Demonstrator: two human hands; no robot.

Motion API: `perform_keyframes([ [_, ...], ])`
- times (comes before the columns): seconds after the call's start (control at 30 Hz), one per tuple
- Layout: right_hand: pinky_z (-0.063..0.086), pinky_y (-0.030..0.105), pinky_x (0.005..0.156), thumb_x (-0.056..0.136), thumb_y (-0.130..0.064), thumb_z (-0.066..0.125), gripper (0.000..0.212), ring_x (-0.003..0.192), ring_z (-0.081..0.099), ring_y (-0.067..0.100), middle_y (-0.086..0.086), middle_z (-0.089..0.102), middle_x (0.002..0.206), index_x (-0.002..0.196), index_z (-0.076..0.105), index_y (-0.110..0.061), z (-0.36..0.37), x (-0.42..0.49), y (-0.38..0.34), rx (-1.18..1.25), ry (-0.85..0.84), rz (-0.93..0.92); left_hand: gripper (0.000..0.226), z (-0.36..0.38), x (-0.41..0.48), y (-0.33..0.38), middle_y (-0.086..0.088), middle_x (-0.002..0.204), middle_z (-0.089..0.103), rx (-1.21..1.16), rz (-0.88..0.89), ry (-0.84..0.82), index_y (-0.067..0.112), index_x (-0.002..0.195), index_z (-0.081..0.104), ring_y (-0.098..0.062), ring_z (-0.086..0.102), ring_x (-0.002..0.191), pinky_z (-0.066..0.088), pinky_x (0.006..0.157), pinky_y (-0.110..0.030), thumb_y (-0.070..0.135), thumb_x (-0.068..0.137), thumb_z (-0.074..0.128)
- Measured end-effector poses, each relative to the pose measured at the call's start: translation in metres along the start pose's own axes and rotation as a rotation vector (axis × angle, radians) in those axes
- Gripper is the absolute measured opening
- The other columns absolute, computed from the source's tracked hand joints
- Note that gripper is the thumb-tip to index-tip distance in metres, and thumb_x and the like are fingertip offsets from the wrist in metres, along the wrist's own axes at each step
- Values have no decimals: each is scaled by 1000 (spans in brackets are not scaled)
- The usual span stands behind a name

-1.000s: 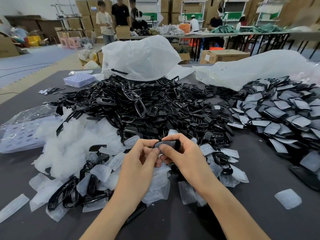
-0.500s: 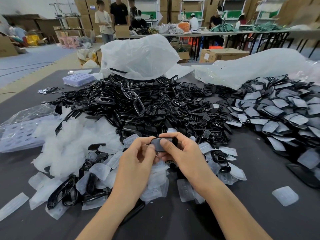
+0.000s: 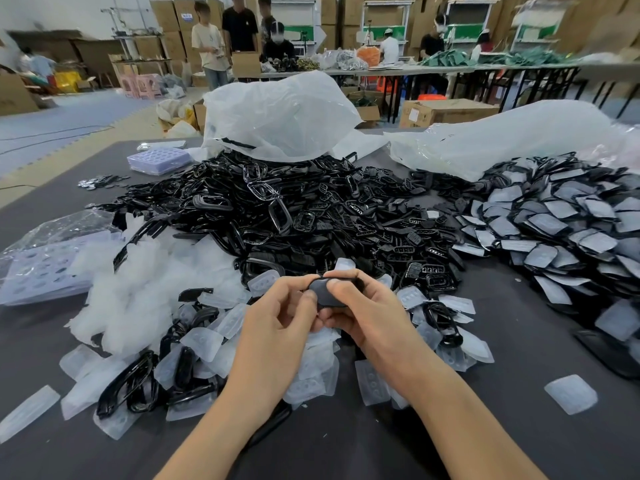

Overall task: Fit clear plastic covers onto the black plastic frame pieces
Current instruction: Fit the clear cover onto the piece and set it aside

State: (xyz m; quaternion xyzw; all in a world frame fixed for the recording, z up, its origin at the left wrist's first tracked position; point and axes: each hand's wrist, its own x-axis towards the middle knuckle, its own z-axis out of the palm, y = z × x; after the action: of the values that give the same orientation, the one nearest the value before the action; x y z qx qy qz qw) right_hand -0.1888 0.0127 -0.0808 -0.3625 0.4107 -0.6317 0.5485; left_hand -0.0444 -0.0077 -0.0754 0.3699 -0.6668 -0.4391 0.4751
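Both hands meet in the lower middle over a dark table [image 3: 519,445]. My left hand [image 3: 277,320] and my right hand [image 3: 363,306] pinch one black frame piece with a clear cover on it [image 3: 323,292] between thumbs and fingertips. A large heap of black frame pieces [image 3: 277,216] lies just beyond the hands. Loose clear covers [image 3: 207,334] are scattered under and left of the hands, mixed with a few black frames. A pile of covered pieces [image 3: 561,223] fills the right side.
White plastic bags [image 3: 277,112] lie at the table's far edge. Purple blister trays [image 3: 157,160] sit far left, and more trays in a clear bag [image 3: 41,265] at the left. One clear cover [image 3: 570,393] lies alone at the right. People work at tables in the background.
The hands have stayed in place while the fingers shifted on the piece, and its covered face now tilts more toward me.
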Motion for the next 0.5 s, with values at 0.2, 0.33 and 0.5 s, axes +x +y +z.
perform_keyframes([
  [0.2, 57, 25, 64, 84, -16, 72, 8, 63, 66, 19, 12, 71, 81, 92, 72, -12, -2, 0, -1, 28, -54, 27, 29, 0, -3, -1, 1, 80, 71, 53, 45, -39, 41, 107, 72, -15, 67, 74, 54, 67, -20, 17, 99, 58],
  [0.33, 57, 25, 66, 76, -23, 76, 5, 66, 69, 19, 8, 72, 79, 77, 73, -27, -4, -2, -2, -62, -60, 11, 39, -1, -4, -3, 16, 93, 70, 186, 138, -54, 49, 112, 66, -9, 67, 87, 51, 73, -16, 13, 101, 55],
  [0.5, 55, 24, 68, 72, -26, 76, 12, 67, 68, 17, 3, 70, 78, 72, 67, -34, -4, -3, -2, -112, -83, 20, 36, -3, -4, -7, 10, 86, 55, 329, 274, -75, 47, 121, 61, -11, 59, 78, 44, 67, -12, 18, 102, 48],
])
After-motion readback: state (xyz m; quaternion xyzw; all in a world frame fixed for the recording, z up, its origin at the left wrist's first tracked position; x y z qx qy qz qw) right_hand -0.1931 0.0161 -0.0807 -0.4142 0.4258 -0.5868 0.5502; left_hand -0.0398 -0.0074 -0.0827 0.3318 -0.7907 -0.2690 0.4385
